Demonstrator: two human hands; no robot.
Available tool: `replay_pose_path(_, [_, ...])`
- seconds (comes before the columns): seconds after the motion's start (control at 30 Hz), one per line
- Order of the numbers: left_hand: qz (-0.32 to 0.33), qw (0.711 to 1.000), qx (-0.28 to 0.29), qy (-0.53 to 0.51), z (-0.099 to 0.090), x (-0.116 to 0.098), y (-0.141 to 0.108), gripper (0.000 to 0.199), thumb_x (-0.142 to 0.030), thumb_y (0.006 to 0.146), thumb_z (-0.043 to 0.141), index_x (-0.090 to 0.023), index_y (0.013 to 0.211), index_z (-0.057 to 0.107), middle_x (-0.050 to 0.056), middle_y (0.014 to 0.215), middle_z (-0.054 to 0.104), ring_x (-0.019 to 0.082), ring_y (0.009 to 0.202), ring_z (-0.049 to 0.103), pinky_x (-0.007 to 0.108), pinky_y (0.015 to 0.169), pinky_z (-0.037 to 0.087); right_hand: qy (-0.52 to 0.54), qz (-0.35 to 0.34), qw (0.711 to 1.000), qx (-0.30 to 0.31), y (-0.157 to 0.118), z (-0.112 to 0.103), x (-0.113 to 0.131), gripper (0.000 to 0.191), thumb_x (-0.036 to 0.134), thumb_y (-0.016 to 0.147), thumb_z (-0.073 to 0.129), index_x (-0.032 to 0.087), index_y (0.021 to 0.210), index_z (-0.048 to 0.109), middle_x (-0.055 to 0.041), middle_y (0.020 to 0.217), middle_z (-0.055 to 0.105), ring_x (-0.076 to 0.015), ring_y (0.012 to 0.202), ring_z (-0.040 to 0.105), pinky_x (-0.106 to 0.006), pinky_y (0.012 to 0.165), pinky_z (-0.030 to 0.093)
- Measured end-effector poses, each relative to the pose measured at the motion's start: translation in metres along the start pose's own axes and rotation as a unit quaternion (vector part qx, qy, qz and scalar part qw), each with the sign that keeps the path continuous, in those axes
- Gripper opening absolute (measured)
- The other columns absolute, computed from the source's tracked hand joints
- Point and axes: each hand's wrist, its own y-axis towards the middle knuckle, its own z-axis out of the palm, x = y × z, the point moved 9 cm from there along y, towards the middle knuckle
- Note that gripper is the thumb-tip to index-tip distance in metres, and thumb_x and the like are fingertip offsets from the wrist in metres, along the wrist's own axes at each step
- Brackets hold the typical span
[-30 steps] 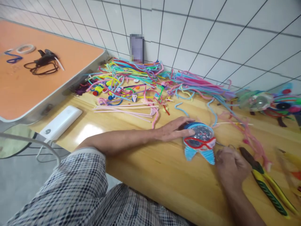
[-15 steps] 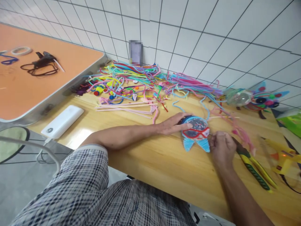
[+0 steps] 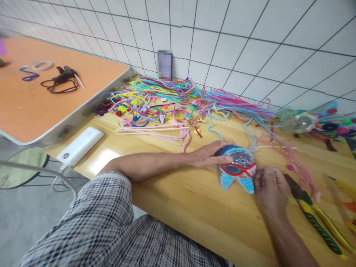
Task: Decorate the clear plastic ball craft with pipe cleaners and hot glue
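A round craft piece (image 3: 241, 158) rests on the wooden table, with a clear dome, a blue rim, a red glasses-shaped outline and two light blue pointed ears towards me. My left hand (image 3: 210, 154) grips its left side, thumb on the dome and fingers behind the rim. At its right edge is my right hand (image 3: 269, 185), fingers pinched together close to the red outline; whatever they hold is too small to make out.
Colourful pipe cleaners (image 3: 164, 89) lie along the tiled wall. Yellow-green pliers (image 3: 314, 211) are right of my right hand. A white power bank (image 3: 80, 145) lies left. A decorated figure (image 3: 330, 127) stands at the back right, and an orange table (image 3: 25, 100) adjoins on the left.
The camera view has shifted, so the table's contents appear lower and mostly further right. Both hands keep nearly the same places at the craft piece.
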Motion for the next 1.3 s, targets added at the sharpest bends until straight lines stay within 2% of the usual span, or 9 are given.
replay_pose_path(0.13, [0.018, 1.000, 0.005, -0.003, 0.001, -0.006, 0.002, 0.074, -0.071, 0.107, 0.064, -0.017, 0.158, 0.059, 0.021, 0.162, 0.066, 0.036, 0.153, 0.062, 0.056, 0.134, 0.046, -0.024, 0.019, 0.999, -0.014, -0.004, 0.001, 0.007, 0.056, 0.075, 0.086, 0.086, 0.023, 0.078, 0.068, 0.0038, 0.064, 0.060, -0.0101, 0.050, 0.046, -0.025, 0.045, 0.033])
replay_pose_path(0.27, [0.057, 0.998, 0.031, -0.015, 0.003, -0.015, 0.003, 0.072, -0.075, 0.109, 0.056, -0.017, 0.153, 0.063, 0.019, 0.151, 0.073, 0.035, 0.145, 0.067, 0.054, 0.131, 0.049, -0.042, 0.026, 0.999, -0.018, -0.009, 0.003, 0.010, 0.056, 0.078, 0.083, 0.086, 0.024, 0.083, 0.071, 0.0042, 0.060, 0.058, -0.0129, 0.051, 0.048, -0.027, 0.045, 0.036])
replay_pose_path(0.53, [0.034, 0.999, 0.015, 0.015, 0.005, 0.008, 0.005, 0.073, -0.073, 0.110, 0.059, -0.019, 0.159, 0.058, 0.020, 0.163, 0.065, 0.036, 0.155, 0.060, 0.057, 0.134, 0.046, -0.071, 0.025, 0.997, -0.011, -0.009, 0.003, 0.007, 0.053, 0.076, 0.085, 0.083, 0.025, 0.088, 0.071, 0.0045, 0.059, 0.059, -0.0148, 0.049, 0.051, -0.029, 0.045, 0.038])
replay_pose_path(0.8, [0.021, 1.000, 0.010, 0.019, 0.001, 0.002, -0.003, 0.078, -0.077, 0.110, 0.054, -0.018, 0.161, 0.055, 0.022, 0.166, 0.062, 0.035, 0.157, 0.059, 0.056, 0.136, 0.045, -0.093, 0.043, 0.994, 0.033, -0.008, 0.012, 0.007, 0.062, 0.087, 0.082, 0.080, 0.027, 0.090, 0.068, 0.0051, 0.052, 0.056, -0.0184, 0.046, 0.049, -0.033, 0.045, 0.039])
replay_pose_path(1.0, [0.009, 1.000, 0.006, 0.006, -0.002, -0.001, -0.006, 0.069, -0.075, 0.109, 0.059, -0.026, 0.158, 0.059, 0.017, 0.162, 0.067, 0.035, 0.150, 0.064, 0.057, 0.132, 0.050, -0.065, 0.044, 0.996, 0.043, -0.011, 0.016, 0.005, 0.053, 0.079, 0.085, 0.083, 0.028, 0.090, 0.069, 0.0052, 0.052, 0.057, -0.0166, 0.045, 0.050, -0.030, 0.043, 0.041])
replay_pose_path(1.3, [0.002, 1.000, 0.006, -0.004, -0.003, 0.000, -0.007, 0.074, -0.077, 0.109, 0.058, -0.019, 0.154, 0.062, 0.021, 0.158, 0.068, 0.036, 0.147, 0.066, 0.057, 0.129, 0.052, -0.029, 0.045, 0.997, 0.050, -0.012, 0.019, 0.000, 0.054, 0.078, 0.086, 0.082, 0.027, 0.091, 0.067, 0.0082, 0.051, 0.055, -0.0125, 0.042, 0.046, -0.024, 0.040, 0.036])
